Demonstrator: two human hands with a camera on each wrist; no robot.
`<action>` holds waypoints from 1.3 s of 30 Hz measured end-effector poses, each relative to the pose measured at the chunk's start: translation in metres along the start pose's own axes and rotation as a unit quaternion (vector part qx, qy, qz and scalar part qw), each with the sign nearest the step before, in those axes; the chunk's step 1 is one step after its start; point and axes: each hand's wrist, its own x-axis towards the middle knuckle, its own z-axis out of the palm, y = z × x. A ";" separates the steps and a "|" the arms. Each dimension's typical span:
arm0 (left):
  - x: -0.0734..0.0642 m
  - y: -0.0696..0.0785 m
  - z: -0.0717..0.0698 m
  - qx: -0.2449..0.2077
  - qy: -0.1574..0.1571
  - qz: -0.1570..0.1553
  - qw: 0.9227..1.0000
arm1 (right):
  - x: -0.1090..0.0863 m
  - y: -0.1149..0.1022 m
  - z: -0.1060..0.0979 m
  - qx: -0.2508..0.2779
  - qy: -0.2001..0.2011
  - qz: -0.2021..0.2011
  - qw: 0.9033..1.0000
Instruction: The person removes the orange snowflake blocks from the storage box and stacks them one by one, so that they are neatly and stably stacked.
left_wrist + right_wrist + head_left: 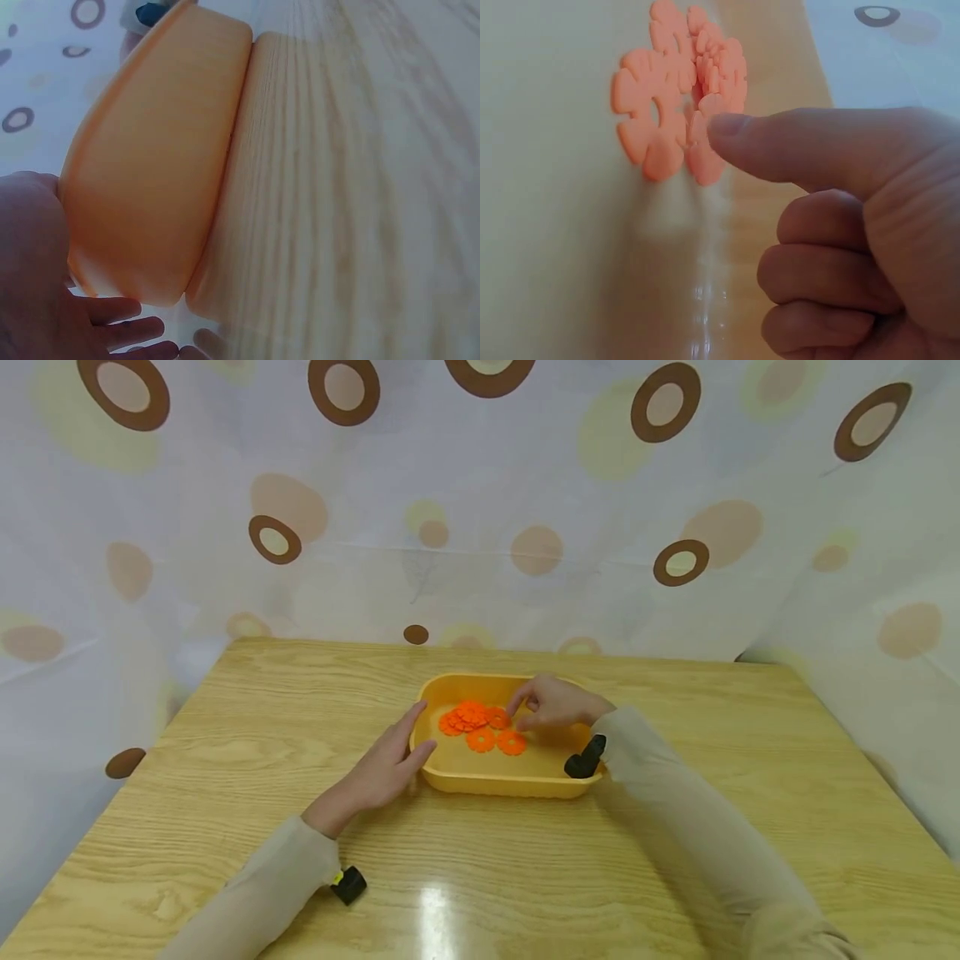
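A yellow-orange plastic basin (510, 787) stands on the wooden table. Inside its left half lie several orange flower-shaped plastic discs (467, 717), some heaped together and a few flat on the bottom. My left hand (386, 768) rests at the basin's left end, its thumb over the rim and its fingers straight along the outside. Over the discs reaches my right hand (557, 702), index finger and thumb spread apart with nothing visible between them. In the right wrist view its extended digit overlaps one disc (634, 82), while the other fingers are curled in.
The table (285, 710) stretches out around the basin on every side. Behind it hangs a white cloth (480, 477) with brown and cream circles. A black wrist camera (585, 758) on the right arm overlaps the basin's front right corner.
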 end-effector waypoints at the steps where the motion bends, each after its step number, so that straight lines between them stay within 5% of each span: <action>1: 0.000 0.000 0.000 0.001 0.001 0.000 1.000 | 0.000 0.000 0.000 -0.002 -0.004 0.003 1.000; 28: 0.000 -0.001 0.000 0.000 0.011 0.013 1.000 | 0.005 0.010 0.011 -0.023 -0.050 0.057 0.997; 39: 0.000 -0.001 0.000 0.001 0.009 0.004 1.000 | 0.002 0.011 0.006 0.058 -0.052 0.045 0.996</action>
